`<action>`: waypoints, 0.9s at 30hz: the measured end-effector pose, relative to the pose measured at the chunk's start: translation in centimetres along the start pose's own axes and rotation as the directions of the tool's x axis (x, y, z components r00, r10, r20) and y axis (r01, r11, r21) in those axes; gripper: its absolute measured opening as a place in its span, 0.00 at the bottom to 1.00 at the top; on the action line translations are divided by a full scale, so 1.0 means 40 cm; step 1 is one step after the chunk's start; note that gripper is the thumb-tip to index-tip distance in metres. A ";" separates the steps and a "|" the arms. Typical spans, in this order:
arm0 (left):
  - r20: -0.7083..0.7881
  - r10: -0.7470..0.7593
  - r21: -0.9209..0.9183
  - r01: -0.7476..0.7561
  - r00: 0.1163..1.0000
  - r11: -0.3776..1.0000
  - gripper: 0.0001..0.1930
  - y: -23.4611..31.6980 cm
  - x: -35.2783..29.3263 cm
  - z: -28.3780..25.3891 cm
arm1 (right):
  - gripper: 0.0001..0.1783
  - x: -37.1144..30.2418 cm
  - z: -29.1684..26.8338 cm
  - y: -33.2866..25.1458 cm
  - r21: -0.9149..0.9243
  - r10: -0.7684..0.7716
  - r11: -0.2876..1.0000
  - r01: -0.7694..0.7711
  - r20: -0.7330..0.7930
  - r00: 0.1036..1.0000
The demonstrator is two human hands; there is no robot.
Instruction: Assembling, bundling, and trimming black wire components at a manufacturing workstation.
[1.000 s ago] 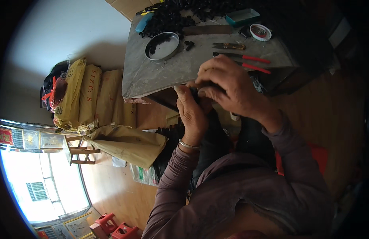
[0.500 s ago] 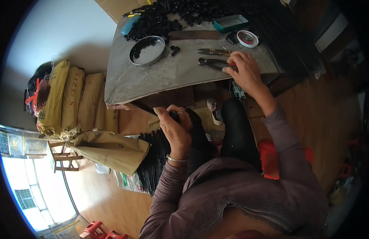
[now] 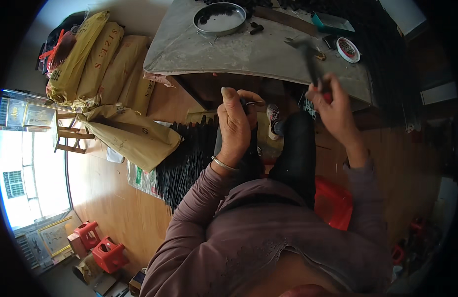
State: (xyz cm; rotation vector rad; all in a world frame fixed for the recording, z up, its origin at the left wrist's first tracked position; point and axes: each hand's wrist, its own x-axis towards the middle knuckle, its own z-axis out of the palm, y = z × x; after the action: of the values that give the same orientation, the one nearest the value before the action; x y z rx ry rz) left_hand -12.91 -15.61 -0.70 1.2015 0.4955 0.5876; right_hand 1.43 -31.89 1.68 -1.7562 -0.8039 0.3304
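— Take the person's waist as the middle of the dial, with the table [image 3: 204, 57] at twelve. Where were the hands?
— The left hand [image 3: 237, 121] was out toward half past eleven, short of the table's edge, thumb up, its fingers curled in and closed on a small dark piece [image 3: 245, 105]. The hand hid much of that; a thin wire [image 3: 257, 103] stuck out toward three.
— And the right hand [image 3: 335, 110]?
— At one o'clock, wrapped round the red grips [image 3: 328, 97] of some dark pincers [image 3: 310, 62]. Their head pointed to eleven, against the tabletop from my view, too blurred to tell how far the jaws stood apart.
— What else did you see?
— On the table, toward half past eleven, a round metal pan [image 3: 224, 22] with dark bits [image 3: 205, 19] in it, and a short black piece [image 3: 257, 29] just beside it. Toward one, a teal tray [image 3: 333, 30] and, near it, a white-rimmed dish [image 3: 357, 55]. On the floor at ten, thin black rods [image 3: 182, 158] lay beside a brown sack [image 3: 135, 136].
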 end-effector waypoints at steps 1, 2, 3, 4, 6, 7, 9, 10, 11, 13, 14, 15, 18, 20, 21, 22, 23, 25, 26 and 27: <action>0.005 -0.022 -0.008 0.022 1.000 1.000 0.38 0.002 -0.002 0.000 | 0.15 -0.005 0.006 -0.019 0.001 0.001 1.000 -0.001 0.002 1.000; 0.015 -0.046 -0.017 0.046 0.999 0.999 0.38 0.002 -0.003 0.002 | 0.18 -0.009 0.002 -0.050 -0.246 -0.237 0.937 0.249 0.078 0.968; 0.017 -0.049 -0.018 0.049 0.999 0.999 0.38 0.000 -0.004 0.004 | 0.22 -0.011 0.000 -0.072 -0.450 -0.433 0.754 0.479 0.208 0.877; -0.013 -0.052 -0.011 0.052 0.999 0.999 0.38 -0.003 -0.003 0.010 | 0.22 -0.011 -0.002 -0.083 -0.453 -0.432 0.753 0.477 0.207 0.878; -0.044 -0.055 -0.005 0.055 0.998 0.998 0.38 -0.008 -0.004 0.013 | 0.26 -0.011 -0.003 -0.098 -0.638 -0.560 0.524 0.565 0.242 0.792; -0.028 -0.037 0.013 0.037 0.999 0.999 0.38 -0.011 -0.004 0.012 | 0.26 -0.010 -0.006 -0.103 -0.637 -0.561 0.522 0.567 0.243 0.791; -0.014 -0.017 0.030 0.017 1.000 0.999 0.37 -0.013 -0.005 0.009 | 0.24 -0.007 -0.010 -0.109 -0.688 -0.525 0.467 0.556 0.290 0.800; -0.028 -0.025 0.044 0.026 0.999 0.999 0.37 -0.013 -0.005 0.010 | 0.24 -0.006 -0.014 -0.107 -0.687 -0.527 0.465 0.558 0.291 0.798; -0.042 -0.032 0.058 0.035 0.999 0.998 0.37 -0.012 -0.004 0.010 | 0.24 -0.005 -0.021 -0.102 -0.702 -0.527 0.419 0.576 0.329 0.784; -0.031 -0.016 0.073 0.019 0.999 0.997 0.37 -0.007 -0.002 0.009 | 0.25 -0.008 -0.027 -0.090 -0.716 -0.524 0.372 0.591 0.364 0.770; -0.018 -0.002 0.089 0.004 1.000 0.996 0.37 -0.003 -0.001 0.010 | 0.22 -0.011 -0.029 -0.083 -0.664 -0.510 0.429 0.613 0.382 0.771; -0.012 0.000 0.090 0.001 1.000 0.996 0.37 0.005 -0.002 0.015 | 0.20 -0.014 -0.032 -0.081 -0.609 -0.497 0.484 0.628 0.399 0.770; 0.018 0.007 0.153 -0.009 1.000 0.988 0.37 0.014 -0.013 0.021 | 0.14 -0.062 -0.012 -0.099 -0.237 0.268 0.958 -0.162 0.534 0.802; -0.041 0.196 0.217 -0.182 0.980 0.959 0.37 -0.011 -0.007 0.027 | 0.13 -0.139 0.017 -0.081 0.218 0.379 0.591 -0.777 0.775 0.506; -0.022 0.217 0.206 -0.208 0.976 0.956 0.37 -0.014 -0.007 0.028 | 0.13 -0.131 0.004 -0.085 0.227 0.376 0.609 -0.760 0.760 0.529; 0.020 0.167 0.234 -0.167 0.986 0.958 0.37 -0.013 -0.017 0.019 | 0.14 -0.119 -0.010 -0.093 0.135 0.412 0.644 -0.753 0.768 0.491; 0.054 0.109 0.264 -0.120 0.993 0.957 0.36 -0.012 -0.031 0.010 | 0.16 -0.116 -0.026 -0.104 0.037 0.454 0.668 -0.744 0.771 0.446; 0.069 0.083 0.235 -0.097 0.994 0.967 0.36 -0.009 -0.034 0.018 | 0.19 -0.099 -0.052 -0.135 -0.168 0.541 0.698 -0.696 0.761 0.359; 0.084 0.039 0.208 -0.056 0.996 0.977 0.36 -0.007 -0.034 0.026 | 0.20 -0.086 -0.057 -0.155 -0.271 0.585 0.703 -0.657 0.746 0.318; 0.044 0.051 0.199 -0.058 0.998 0.978 0.35 -0.005 -0.036 0.036 | 0.22 -0.071 -0.056 -0.191 -0.479 0.602 0.798 -0.366 0.652 0.461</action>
State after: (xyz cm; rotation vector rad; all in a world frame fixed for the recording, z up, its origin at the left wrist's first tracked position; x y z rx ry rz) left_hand -13.03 -17.64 -0.42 1.4186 0.4990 0.5702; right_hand -2.00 -34.29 9.01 -2.0930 -0.9435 1.5638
